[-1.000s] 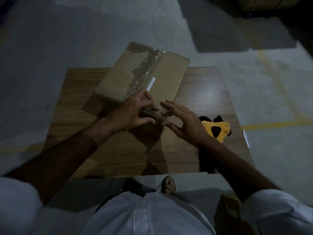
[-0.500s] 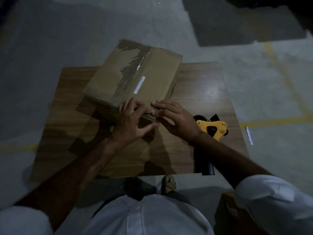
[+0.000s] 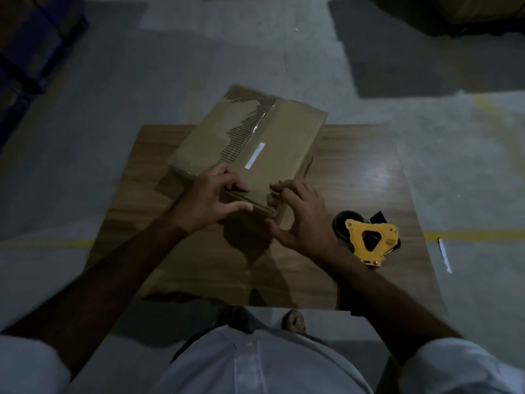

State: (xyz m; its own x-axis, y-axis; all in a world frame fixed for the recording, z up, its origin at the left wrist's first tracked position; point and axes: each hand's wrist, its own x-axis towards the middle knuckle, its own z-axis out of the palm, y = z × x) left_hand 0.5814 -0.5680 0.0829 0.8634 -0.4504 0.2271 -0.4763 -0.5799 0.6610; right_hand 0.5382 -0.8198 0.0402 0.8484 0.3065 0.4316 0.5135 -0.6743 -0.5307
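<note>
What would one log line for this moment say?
left hand: grips near edge of cardboard box | right hand: pinches same edge | tape dispenser: lying on table

Warehouse packing spot: concrete floor [image 3: 142, 81], yellow floor lines [image 3: 468, 234], tape dispenser [image 3: 369, 240].

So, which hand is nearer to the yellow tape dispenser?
Right. The right hand is on the near corner of the cardboard box, close beside the tape dispenser; the left hand holds the box edge farther off.

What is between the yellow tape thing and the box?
The person's right hand, gripping the near end of the cardboard box; the yellow tape dispenser lies beside its wrist on the wooden table. The head view shows it.
</note>
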